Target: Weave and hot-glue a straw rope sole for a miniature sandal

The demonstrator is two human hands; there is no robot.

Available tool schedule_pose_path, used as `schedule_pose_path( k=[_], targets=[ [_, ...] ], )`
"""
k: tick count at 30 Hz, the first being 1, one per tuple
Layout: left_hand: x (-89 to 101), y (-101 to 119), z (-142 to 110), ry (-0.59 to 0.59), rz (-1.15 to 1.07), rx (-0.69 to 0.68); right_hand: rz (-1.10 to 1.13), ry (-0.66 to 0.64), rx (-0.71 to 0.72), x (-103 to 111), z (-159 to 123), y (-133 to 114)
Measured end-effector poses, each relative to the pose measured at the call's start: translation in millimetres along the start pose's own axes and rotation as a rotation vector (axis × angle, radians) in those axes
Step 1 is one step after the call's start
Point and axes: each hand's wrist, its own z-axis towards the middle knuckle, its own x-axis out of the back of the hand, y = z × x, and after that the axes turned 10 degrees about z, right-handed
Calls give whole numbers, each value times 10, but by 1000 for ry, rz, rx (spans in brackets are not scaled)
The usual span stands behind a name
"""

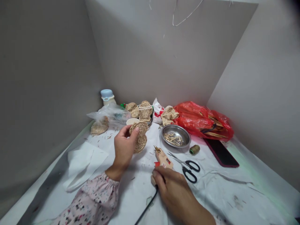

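Observation:
My left hand [126, 145] pinches a braided straw piece [141, 140] between thumb and fingers, holding it above the white cloth. The piece is coiled into two rounded lobes, roughly like a figure eight. Lower and to the right, my right hand [174, 189] is closed around the handle of a hot glue gun [163, 158]. Its metal nozzle points away from me and a little left, and a black cord [148, 204] runs from the handle toward me. Scissors [185, 167] with black handles lie just right of the glue gun. My right palm hides most of the handle.
A steel bowl [187, 142] holds straw scraps. Beside it are a thread spool [194, 149] and a phone [221, 152]. Behind lie a red plastic bag [192, 117], more braided pieces [145, 112], a clear bag [112, 114] and a blue-lidded bottle [107, 97]. Walls enclose the table.

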Motion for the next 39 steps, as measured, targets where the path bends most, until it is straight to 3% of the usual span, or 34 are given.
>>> schedule_pose_path(
  k=[4, 11, 15, 19, 22, 33, 39],
  targets=[
    [11, -118, 88, 5, -44, 66, 168, 152, 58, 3, -55, 36],
    [20, -170, 145, 23, -48, 106, 382, 243, 26, -3, -25, 7],
    [-6, -106, 66, -47, -31, 96, 498, 298, 13, -60, -37, 40],
    [-44, -77, -17, -135, -63, 84, 770, 404, -119, -157, -21, 91],
    [-71, -75, -60, -177, -88, 79, 983, 478, -132, -165, 8, 105],
    [-98, 67, -251, -267, 121, -58, 1335, 260, -161, -39, 8, 117],
    [-89, 143, -330, -285, 230, -114, 1391, 308, -147, -68, -36, 197]
  ],
)
